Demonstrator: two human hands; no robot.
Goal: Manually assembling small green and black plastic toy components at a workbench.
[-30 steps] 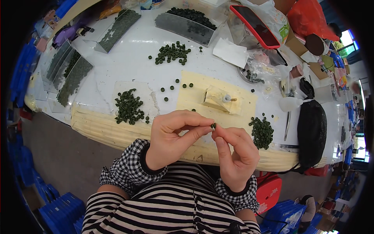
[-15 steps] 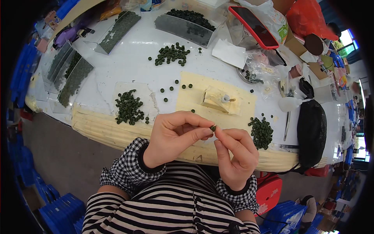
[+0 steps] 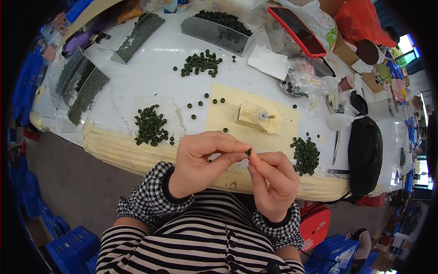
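Note:
My left hand (image 3: 197,166) pinches a small, dark green, round part (image 3: 248,152) between thumb and forefinger, above the table's front edge. From the other side, my right hand (image 3: 274,182) meets the same part with its forefinger tip; its thumb lies just below and its other fingers are curled. Fingertips cover much of the part. A pile of similar green parts (image 3: 150,125) lies left of my hands, and another pile (image 3: 306,156) lies to the right. Straight ahead is a tape-covered block (image 3: 254,118) with a small upright peg, on a yellow sheet (image 3: 223,116).
Farther back lies a third pile of green parts (image 3: 200,63), with several strays before it. Clear bins of parts (image 3: 214,34) line the back and left. A red-cased phone (image 3: 299,32) leans at the back right. A black mesh bag (image 3: 365,157) and tweezers (image 3: 336,147) lie right.
My right hand has shifted slightly left, its thumb nearer the forefinger. The green part has turned a little between the fingertips. Nothing on the table has moved.

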